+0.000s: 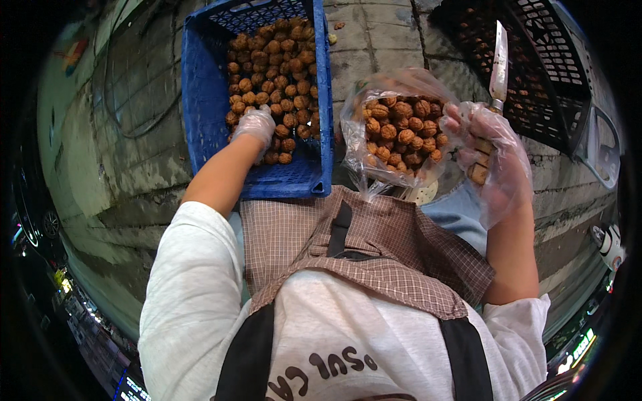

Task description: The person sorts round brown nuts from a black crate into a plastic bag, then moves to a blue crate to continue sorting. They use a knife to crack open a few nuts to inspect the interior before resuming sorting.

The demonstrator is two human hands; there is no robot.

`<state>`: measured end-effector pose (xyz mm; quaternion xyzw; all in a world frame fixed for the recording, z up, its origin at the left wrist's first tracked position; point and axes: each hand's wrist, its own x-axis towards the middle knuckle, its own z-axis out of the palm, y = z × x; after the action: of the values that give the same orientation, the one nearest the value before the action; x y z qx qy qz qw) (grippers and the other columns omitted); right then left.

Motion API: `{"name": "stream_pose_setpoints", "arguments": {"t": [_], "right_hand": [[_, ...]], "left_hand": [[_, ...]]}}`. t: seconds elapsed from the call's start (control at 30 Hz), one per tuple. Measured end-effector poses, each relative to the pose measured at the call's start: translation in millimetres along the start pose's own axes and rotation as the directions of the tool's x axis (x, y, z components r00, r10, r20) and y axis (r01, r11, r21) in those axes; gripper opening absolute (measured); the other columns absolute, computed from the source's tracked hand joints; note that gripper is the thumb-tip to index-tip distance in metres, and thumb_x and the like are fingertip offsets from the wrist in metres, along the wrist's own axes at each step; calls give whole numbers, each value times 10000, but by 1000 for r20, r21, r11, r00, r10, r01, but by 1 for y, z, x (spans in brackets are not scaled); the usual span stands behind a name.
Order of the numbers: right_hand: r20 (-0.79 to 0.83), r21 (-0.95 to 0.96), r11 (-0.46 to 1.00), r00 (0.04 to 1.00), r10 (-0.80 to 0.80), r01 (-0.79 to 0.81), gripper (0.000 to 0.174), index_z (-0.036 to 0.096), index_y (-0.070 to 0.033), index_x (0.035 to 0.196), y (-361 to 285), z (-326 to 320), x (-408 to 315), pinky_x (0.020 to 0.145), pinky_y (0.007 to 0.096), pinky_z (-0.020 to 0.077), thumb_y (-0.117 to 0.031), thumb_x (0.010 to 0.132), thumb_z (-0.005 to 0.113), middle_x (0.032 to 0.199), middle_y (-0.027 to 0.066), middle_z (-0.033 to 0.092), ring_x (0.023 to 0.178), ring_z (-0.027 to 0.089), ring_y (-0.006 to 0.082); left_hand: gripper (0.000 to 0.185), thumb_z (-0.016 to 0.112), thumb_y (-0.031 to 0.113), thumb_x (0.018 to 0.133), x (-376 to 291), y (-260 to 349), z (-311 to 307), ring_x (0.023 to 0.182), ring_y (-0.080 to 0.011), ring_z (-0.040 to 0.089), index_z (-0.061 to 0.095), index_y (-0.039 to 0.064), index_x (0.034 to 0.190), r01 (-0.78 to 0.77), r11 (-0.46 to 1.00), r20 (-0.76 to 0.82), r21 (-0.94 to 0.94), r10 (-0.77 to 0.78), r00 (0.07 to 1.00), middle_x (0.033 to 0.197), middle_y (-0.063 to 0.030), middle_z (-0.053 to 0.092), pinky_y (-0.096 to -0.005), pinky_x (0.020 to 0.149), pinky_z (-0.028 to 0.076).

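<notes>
My left hand [257, 125], in a clear plastic glove, reaches into a blue plastic crate [325, 150]. Its fingers bend down among the walnuts [273, 62] in there, and whether they grip one is hidden. A knife [499, 65] is in my gloved right hand [496, 150], its blade pointing up and away from me and its wooden handle against the palm. The thumb and fingertips of that hand are at the rim of a clear plastic bag [353, 145]. Inside the bag lie many in-shell walnuts [404, 133].
A black plastic crate [541, 75] with walnuts in it stands at the far right, beside a pale plastic handle [602, 150]. A dark cable [113, 110] curves over the paved ground [371, 45] on the left. A checked apron [286, 225] covers my lap.
</notes>
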<state>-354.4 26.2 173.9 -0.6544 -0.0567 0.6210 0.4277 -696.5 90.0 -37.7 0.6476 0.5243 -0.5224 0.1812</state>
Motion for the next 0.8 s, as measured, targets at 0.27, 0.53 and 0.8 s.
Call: {"name": "stream_pose_setpoints", "arguments": {"t": [0.27,0.53,0.8], "right_hand": [[-17,-19,999,999,-28,27,219,588,-30,1111,1,0,0,572,170,446,-150,928,608,1146,129,679,953,675,156],[-38,-1,1000,999,15,-15,216,592,-61,1094,-1,5,10,580,191,438,-174,916,641,1081,87,684,938,661,142],[39,19,1000,999,11,-11,246,565,-24,1143,-2,-1,6,598,218,436,-155,939,601,1070,101,681,950,658,158]], "left_hand": [[523,706,140,848,-43,-60,0,874,-236,665,510,33,1321,-138,-142,-169,-980,240,956,1110,-182,630,-334,746,576],[460,705,302,884,-138,-10,-18,970,-377,637,570,43,1241,349,-908,-793,-230,383,474,1443,-337,326,-292,596,632],[474,590,380,946,-126,60,-41,947,-350,664,515,19,1243,454,-806,-573,-380,590,568,1331,-267,461,-320,543,621]]}}
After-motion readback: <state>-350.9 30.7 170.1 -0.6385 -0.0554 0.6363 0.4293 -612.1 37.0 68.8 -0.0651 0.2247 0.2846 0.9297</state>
